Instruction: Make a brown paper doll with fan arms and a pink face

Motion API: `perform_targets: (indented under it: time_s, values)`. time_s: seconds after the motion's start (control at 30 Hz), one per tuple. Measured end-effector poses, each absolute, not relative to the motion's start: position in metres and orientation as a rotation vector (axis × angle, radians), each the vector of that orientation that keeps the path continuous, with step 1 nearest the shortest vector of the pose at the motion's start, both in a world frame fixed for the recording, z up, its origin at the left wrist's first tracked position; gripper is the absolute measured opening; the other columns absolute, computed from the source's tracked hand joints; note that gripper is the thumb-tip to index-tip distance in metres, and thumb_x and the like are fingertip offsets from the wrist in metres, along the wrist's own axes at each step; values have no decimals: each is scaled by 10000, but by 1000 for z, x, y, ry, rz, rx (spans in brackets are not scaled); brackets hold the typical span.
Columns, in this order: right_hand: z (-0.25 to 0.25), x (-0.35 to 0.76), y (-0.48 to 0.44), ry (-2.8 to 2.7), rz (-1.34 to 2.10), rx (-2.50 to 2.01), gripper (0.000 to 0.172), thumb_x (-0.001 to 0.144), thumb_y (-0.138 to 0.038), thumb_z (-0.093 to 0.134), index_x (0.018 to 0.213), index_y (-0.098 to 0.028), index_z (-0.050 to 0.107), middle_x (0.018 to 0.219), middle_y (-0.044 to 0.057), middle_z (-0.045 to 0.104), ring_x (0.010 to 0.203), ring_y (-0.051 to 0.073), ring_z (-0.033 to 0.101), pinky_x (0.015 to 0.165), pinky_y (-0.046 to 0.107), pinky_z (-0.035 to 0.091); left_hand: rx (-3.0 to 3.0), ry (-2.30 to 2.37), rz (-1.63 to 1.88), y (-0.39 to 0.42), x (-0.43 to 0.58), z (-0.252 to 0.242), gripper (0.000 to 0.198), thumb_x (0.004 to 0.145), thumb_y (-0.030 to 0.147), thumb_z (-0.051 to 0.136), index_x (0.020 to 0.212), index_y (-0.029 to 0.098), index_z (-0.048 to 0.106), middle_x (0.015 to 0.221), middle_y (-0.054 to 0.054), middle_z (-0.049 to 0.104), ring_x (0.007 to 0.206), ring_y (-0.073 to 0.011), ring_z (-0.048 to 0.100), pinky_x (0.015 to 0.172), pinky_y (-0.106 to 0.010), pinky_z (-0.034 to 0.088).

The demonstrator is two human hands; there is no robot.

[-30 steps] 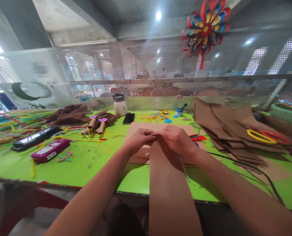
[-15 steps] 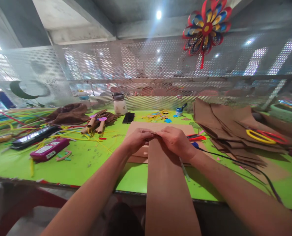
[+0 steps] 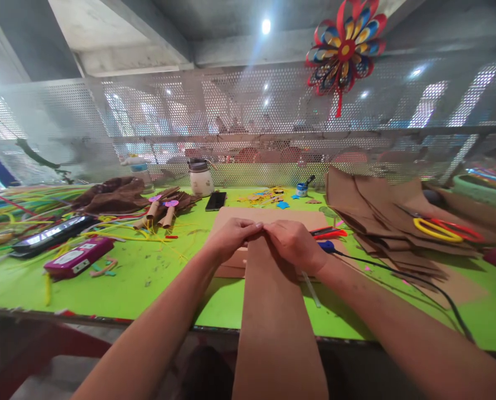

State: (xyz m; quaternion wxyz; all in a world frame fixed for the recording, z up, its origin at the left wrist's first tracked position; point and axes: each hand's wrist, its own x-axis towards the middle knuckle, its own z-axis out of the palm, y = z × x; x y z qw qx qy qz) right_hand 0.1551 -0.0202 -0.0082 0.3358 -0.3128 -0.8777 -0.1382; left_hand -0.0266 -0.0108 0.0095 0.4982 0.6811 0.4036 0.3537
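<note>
A long strip of brown paper (image 3: 275, 316) runs from my fingers down over the table's front edge toward my lap. My left hand (image 3: 234, 239) pinches the strip's far end at its left corner. Close against it, my right hand (image 3: 292, 241) grips the same end from the right, fingers bent over it. Under both hands lies a flat brown board (image 3: 227, 216). Beside my right wrist are a red-and-black utility knife (image 3: 333, 232), a blue-handled tool with a black cord (image 3: 326, 246) and a translucent stick (image 3: 312, 291).
Stacked brown paper (image 3: 368, 205) with yellow- and red-handled scissors (image 3: 437, 229) lies right. To the left are a purple box (image 3: 79, 257), a black device (image 3: 54, 233) and small brown paper rolls (image 3: 168, 215). A phone (image 3: 216, 201) and a jar (image 3: 201, 179) stand farther back on the green table (image 3: 156, 300).
The strip's lower part has swung slightly left. Both hands keep their hold at its far end, with the fingertips shifted a little. The whole view has moved slightly.
</note>
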Motion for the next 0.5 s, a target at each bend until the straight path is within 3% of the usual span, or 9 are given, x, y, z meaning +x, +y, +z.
perform_targets:
  time_s: [0.27,0.5]
  values:
    - [-9,153,-18,-2329,-322,-1012,186,880,-178,439,847,-147,620,801,87,676,745,183,608,668,270,407,1654,957,837,-8,-29,8,398,710,483,600,558,131,495,529,57,346,501,-64,325,484,-204,262]
    - [-2,159,-17,-2222,94,-854,189,816,-141,501,917,-151,660,891,84,692,807,174,618,731,271,447,1842,974,830,-9,-30,10,456,756,529,522,523,157,401,511,59,289,481,-63,246,469,-214,190]
